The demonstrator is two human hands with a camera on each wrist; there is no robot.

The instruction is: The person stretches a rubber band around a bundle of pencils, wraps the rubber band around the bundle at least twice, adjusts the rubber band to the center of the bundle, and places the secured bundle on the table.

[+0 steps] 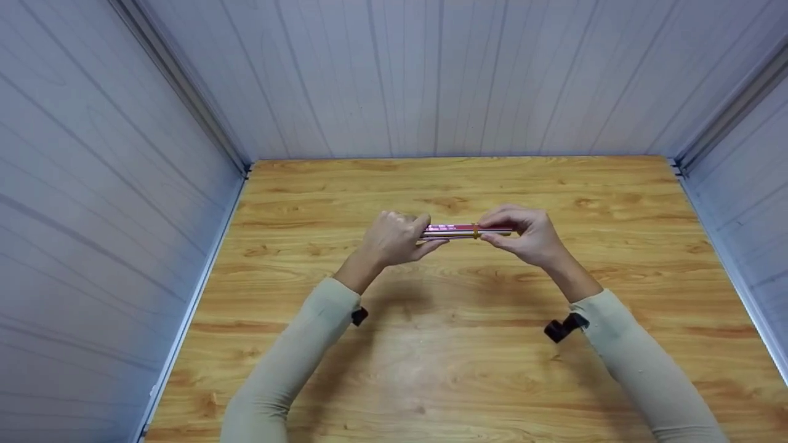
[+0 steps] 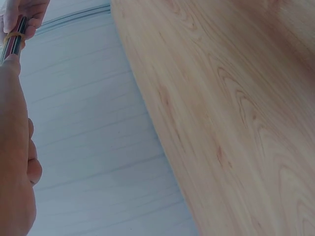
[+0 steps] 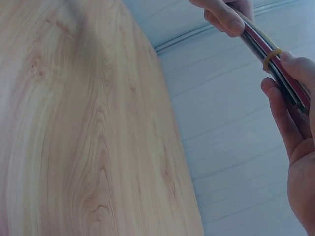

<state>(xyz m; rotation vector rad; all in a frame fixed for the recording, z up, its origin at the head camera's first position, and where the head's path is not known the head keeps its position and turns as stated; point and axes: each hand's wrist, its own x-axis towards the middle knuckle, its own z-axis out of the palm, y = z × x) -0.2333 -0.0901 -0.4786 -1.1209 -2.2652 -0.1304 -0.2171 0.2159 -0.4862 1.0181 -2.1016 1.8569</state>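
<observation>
A slim bundle of pencil-like sticks [image 1: 452,231], with red, pink, silver and gold sides, is held level above the table in the head view. A yellow rubber band [image 1: 476,231] circles it right of its middle. My left hand [image 1: 394,239] grips the left end, hiding it. With thumb and fingertips, my right hand [image 1: 528,237] pinches the right part, close beside the band. In the right wrist view the band [image 3: 270,59] sits just by the right thumb tip, and dark and red sticks [image 3: 290,81] lie side by side. The left wrist view shows the bundle [image 2: 14,46] only at its upper left corner.
Below the hands spreads a wood-grain tabletop [image 1: 425,363]. Pale panelled walls stand at the back [image 1: 406,80], left [image 1: 104,203] and right [image 1: 751,203]. A small black device [image 1: 559,330] is worn at the right wrist, another [image 1: 360,316] at the left.
</observation>
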